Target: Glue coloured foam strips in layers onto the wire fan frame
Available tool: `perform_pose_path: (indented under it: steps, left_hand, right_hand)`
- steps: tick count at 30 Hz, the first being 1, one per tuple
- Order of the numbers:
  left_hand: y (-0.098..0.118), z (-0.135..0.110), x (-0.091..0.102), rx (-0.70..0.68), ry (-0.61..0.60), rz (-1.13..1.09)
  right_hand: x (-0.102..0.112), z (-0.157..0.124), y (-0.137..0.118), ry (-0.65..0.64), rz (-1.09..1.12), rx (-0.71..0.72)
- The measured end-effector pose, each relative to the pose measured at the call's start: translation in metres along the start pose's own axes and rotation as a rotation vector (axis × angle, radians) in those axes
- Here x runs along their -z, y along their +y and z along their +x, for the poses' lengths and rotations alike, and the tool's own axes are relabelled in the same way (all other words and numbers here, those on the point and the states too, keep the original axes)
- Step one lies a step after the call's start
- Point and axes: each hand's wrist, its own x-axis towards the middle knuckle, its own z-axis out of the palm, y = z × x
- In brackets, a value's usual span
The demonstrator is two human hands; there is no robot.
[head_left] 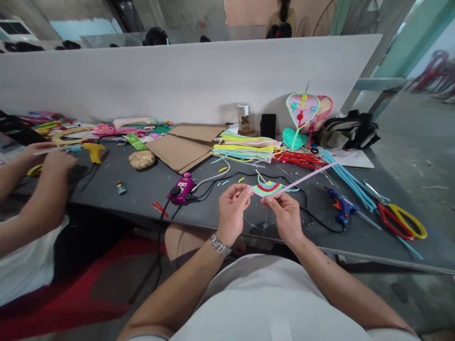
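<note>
The left hand (232, 211) and right hand (286, 217) pinch a small striped pipe-cleaner shape (267, 189) together above the counter (142, 201) — a slack pinch could let it fall across the black cord (322, 224) — or against the blue glue gun (341, 206) just right.

This is a craft workshop, a bare shared work room rather than a home. A long gray table (106, 189) is strewn with making supplies: bundles of pipe cleaners (245, 151), cardboard sheets (181, 149), a blue hot glue gun (341, 206), scissors (400, 220) and scattered colored offcuts (223, 182). A heart-shaped craft fan (300, 111) stands at the back. A white partition (177, 80) runs behind the table, the floor is bare concrete (412, 132), and red plastic chairs (432, 71) sit off to the right. A co-worker's arm (39, 189) reaches over the same table, and other people show beyond the partition
</note>
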Motion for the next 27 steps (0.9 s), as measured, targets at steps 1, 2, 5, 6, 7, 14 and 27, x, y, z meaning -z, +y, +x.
perform_pose_path:
  steps: [1,2,5,6,7,14,27]
  left_hand:
    - [0.001,0.000,-0.001,0.016,-0.001,-0.008]
    - [0.002,0.000,-0.001,0.033,0.001,-0.021]
    - [0.004,-0.001,-0.004,0.080,0.025,-0.063]
    - [0.004,-0.002,-0.005,0.087,0.032,-0.073]
    - [0.004,-0.002,-0.005,0.090,0.038,-0.080]
    - [0.001,-0.003,-0.005,0.066,0.058,-0.100]
    - [-0.003,-0.004,-0.004,0.019,0.080,-0.076]
  right_hand:
    - [0.000,0.000,0.000,-0.001,0.016,-0.004]
    - [0.000,-0.001,0.001,-0.002,0.045,-0.012]
    - [-0.002,-0.004,0.001,-0.002,0.158,-0.047]
    - [-0.004,-0.005,0.001,0.003,0.193,-0.058]
    - [-0.005,-0.006,0.000,0.013,0.222,-0.069]
    - [-0.008,-0.005,-0.001,0.054,0.257,-0.095]
    - [-0.003,0.003,-0.002,-0.014,0.175,-0.072]
